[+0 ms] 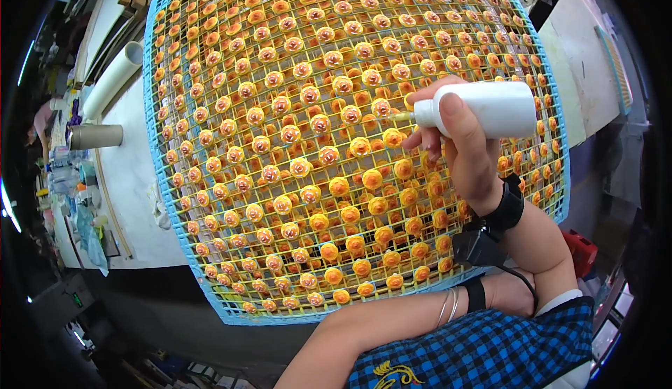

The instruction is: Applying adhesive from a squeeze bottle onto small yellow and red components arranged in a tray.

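My right hand [465, 133] is closed around a white squeeze bottle [500, 109], tipped on its side. Its thin nozzle points left, just above the small yellow-orange rose-shaped pieces [372, 179]. These sit in rows on a mesh rack [157, 172] with a light blue rim; a lower layer shows through the grid. Many roses toward the left and far side carry glossy pale marks, while several near the bottle look plain. My left forearm lies across the near edge, and my left hand [509, 293] is tucked by my right elbow, its fingers hidden.
The rack rests on a pale table [136, 228]. Left of it are a steel tumbler [96, 137], a white roll [115, 77] and assorted clutter. A long brush-like strip [614, 70] lies at the far right. A black device [479, 245] with a cable hangs by my right wrist.
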The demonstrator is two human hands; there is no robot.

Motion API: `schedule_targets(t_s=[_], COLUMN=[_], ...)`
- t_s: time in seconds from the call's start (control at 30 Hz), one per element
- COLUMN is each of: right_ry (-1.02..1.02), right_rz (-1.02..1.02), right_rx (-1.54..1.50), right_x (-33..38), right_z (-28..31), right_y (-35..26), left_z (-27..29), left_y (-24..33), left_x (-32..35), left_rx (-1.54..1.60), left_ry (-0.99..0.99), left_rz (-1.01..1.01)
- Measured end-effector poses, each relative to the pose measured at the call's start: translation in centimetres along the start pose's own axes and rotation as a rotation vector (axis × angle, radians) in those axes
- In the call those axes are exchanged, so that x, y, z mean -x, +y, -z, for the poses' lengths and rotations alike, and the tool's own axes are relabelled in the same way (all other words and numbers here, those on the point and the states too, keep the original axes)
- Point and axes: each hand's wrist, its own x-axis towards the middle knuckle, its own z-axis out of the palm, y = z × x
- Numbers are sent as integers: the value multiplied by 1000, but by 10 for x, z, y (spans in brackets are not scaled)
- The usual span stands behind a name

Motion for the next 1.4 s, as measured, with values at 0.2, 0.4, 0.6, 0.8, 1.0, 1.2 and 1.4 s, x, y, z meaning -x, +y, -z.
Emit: schedule_targets(t_s=[0.2, 0.4, 0.6, 0.8, 1.0, 1.2, 1.4], right_ry=[30, 13, 52, 62, 4, -8, -24], right_rz=[4, 82, 67, 32, 58, 52, 93], right_rx=[-311, -568, -569, -705, -762, -775, -710], right_x=[-1, 9, 26, 31, 32, 38, 38], right_z=[6, 36, 70, 96, 111, 106, 101], right_y=[-19, -52, -62, -56, -41, -41, -39], left_z=[1, 22, 103, 182, 196, 194, 199], left_y=[-4, 28, 107, 105, 77, 65, 65], left_x=[-3, -1, 30, 82, 95, 104, 110], left_rx=[47, 136, -266, -1210, -1441, -1416, -1451], left_ry=[-22, 21, 214, 406, 273, 189, 261], left_rz=[-22, 365, 824, 987, 974, 1048, 995])
